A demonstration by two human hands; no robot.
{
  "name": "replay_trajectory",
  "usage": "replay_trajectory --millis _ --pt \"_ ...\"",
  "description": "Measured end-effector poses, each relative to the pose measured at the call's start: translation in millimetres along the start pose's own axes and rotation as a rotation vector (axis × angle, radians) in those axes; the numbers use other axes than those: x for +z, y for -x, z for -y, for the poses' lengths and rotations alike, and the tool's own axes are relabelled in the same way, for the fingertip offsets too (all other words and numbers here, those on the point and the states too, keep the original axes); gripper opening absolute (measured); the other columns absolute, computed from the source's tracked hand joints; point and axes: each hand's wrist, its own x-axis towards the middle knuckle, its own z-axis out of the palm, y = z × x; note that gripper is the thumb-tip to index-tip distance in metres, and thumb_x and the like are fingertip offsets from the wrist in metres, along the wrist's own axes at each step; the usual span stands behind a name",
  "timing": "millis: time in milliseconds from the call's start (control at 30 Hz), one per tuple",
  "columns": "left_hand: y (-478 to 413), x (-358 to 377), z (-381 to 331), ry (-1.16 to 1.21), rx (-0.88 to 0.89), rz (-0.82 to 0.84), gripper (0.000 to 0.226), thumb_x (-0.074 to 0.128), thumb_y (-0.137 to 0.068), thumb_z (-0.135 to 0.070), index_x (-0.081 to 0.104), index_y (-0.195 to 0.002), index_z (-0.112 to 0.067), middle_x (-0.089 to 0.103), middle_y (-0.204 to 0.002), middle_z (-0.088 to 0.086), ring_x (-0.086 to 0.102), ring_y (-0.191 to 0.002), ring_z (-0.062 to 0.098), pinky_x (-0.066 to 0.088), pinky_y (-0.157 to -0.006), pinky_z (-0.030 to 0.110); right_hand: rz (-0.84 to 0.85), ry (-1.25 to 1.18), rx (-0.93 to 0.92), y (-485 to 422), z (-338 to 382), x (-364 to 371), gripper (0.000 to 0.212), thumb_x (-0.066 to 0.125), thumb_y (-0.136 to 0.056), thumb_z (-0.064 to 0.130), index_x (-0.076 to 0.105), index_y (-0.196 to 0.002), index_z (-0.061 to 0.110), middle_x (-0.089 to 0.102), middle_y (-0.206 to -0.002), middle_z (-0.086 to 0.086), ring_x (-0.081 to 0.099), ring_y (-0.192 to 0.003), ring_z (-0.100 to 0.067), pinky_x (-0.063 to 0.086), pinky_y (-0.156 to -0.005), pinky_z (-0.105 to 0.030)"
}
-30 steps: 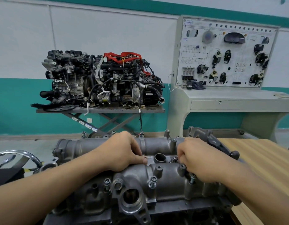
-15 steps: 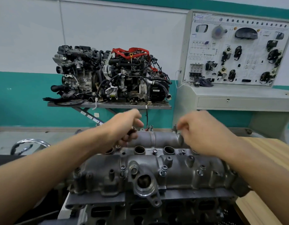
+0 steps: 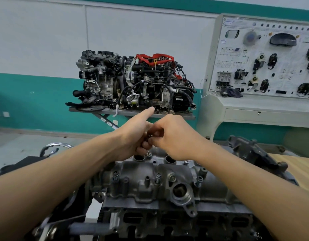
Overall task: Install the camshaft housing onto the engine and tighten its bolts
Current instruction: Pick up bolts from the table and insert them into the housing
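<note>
The camshaft housing point(image 3: 146, 186) is sitting on top of the engine point(image 3: 167, 223), its long axis running from side to side across the person's front. Both hands are touching in the air above its far edge. The left hand point(image 3: 132, 134) is holding its lower fingers curled inward while its forefinger is sticking up and away. The right hand point(image 3: 176, 136) is facing it from the other side, its fingertips pinching a small dark piece point(image 3: 149, 136) that the left is gripping too. It is looking like a bolt, but it is too small and shaded to say for sure.

Directly beneath the two hands, an upright bolt point(image 3: 148, 154) is standing in the far row of the housing, between two round openings. The left hand's knuckles are hanging just above it, nearer than the right. More bolts point(image 3: 158, 176) are poking up along the near row, proud of their bosses, so I am judging the threading only part done.

Whatever is going down next is lying straight below the hands, so the move is calling for a short vertical drop with the piece held upright. A wooden counter point(image 3: 299, 169) is showing to the right, beyond the right forearm.
</note>
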Motion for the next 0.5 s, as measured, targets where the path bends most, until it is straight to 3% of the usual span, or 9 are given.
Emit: replay_trajectory --millis 167,300,400,500 --pt "5 -10 -3 -0.003 -0.012 0.032 0.033 0.029 -0.09 -0.033 0.051 -0.073 -0.016 0.04 -0.058 -0.002 0.034 -0.048 0.012 0.025 -0.041 0.022 -0.016 -0.089 0.016 -9 2 5 0.012 0.069 -0.089 0.015 0.074 -0.08 0.01 0.068 -0.072 -0.011 0.053 -0.061 -0.017 0.046 -0.061 -0.034" --pt "10 -20 -4 -0.005 0.018 -0.002 0.023 0.036 -0.082 -0.012 0.059 -0.08 -0.008 0.05 -0.071 0.006 0.041 -0.054 0.015 0.031 -0.044 0.024 -0.087 -0.116 -0.023 -12 4 11 0.015 0.069 -0.088 0.015 0.072 -0.074 0.011 0.063 -0.063 -0.003 0.045 -0.055 -0.008 0.04 -0.054 -0.026" --pt "11 -29 1 -0.038 0.086 -0.033 0.028 0.04 -0.084 0.005 0.064 -0.098 0.008 0.056 -0.088 0.02 0.054 -0.061 0.021 0.044 -0.049 0.025 -0.107 -0.112 -0.043 -15 6 16 0.015 0.068 -0.086 0.01 0.074 -0.072 0.011 0.064 -0.061 -0.002 0.048 -0.055 -0.01 0.042 -0.054 -0.027" --pt "14 -42 3 -0.103 0.101 0.074 0.04 0.034 -0.086 0.017 0.064 -0.112 0.015 0.063 -0.099 0.025 0.063 -0.086 0.028 0.056 -0.068 0.028 -0.113 -0.098 -0.045 -15 6 20 0.013 0.068 -0.087 0.011 0.077 -0.078 0.014 0.066 -0.064 0.0 0.051 -0.056 -0.008 0.041 -0.053 -0.021"
